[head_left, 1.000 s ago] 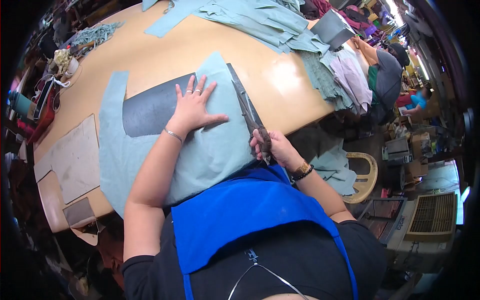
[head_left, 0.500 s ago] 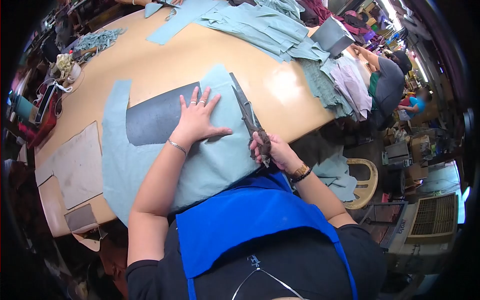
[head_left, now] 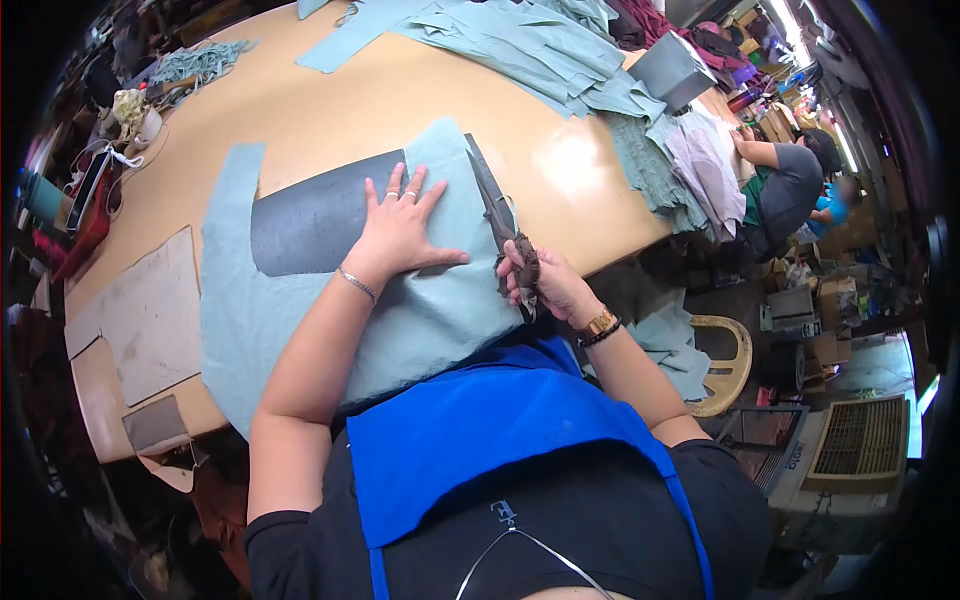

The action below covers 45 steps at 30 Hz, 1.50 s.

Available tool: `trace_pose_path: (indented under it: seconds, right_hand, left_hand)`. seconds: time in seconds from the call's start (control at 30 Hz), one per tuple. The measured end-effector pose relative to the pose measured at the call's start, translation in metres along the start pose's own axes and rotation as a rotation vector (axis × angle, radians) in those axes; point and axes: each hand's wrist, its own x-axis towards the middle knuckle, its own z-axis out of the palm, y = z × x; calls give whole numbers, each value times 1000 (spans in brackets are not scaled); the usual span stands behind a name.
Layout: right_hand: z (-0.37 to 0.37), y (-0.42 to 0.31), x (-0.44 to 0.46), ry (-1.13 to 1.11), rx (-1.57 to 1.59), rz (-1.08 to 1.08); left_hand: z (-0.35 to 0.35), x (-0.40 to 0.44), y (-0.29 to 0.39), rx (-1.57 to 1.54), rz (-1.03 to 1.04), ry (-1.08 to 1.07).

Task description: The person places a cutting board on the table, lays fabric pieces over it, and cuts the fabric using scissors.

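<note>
My left hand [head_left: 403, 225] lies flat with fingers spread on a light blue-green fabric piece [head_left: 290, 340], near the edge of a dark grey sheet [head_left: 310, 215] that shows through the gap in the fabric. In my right hand [head_left: 540, 277] is a pair of large scissors [head_left: 489, 190], its handles wrapped in dark brown cloth. The blades point away from me along the fabric's right edge and look nearly closed. My fingers hide part of the handles.
The tan table [head_left: 330, 105] carries stacked blue-green fabric [head_left: 520, 50], pale pattern pieces [head_left: 150, 320] and a grey box [head_left: 672, 72]. A co-worker [head_left: 785, 185] bends at the right end. A yellow plastic chair [head_left: 735, 365] with cloth on it stands at my right.
The view has shifted slightly. Both hands keep nearly the same places on the fabric and scissors. The hands at the table's far edge have left the view.
</note>
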Motion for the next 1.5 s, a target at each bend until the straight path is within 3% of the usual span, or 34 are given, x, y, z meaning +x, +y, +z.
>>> trace_pose_path:
  seconds: [0.4, 0.47, 0.53, 1.5]
  right_hand:
    - [0, 7, 6, 57, 50, -62]
    - [-3, 6, 16, -27, 86, -57]
    - [-1, 2, 21, -3, -19, -115]
    - [0, -6, 26, 28, 34, -36]
  left_hand:
    - [-6, 0, 1, 23, 7, -63]
    - [-4, -3, -1, 21, 32, -47]
    - [4, -5, -5, -21, 42, 2]
    - [-20, -6, 19, 24, 34, -117]
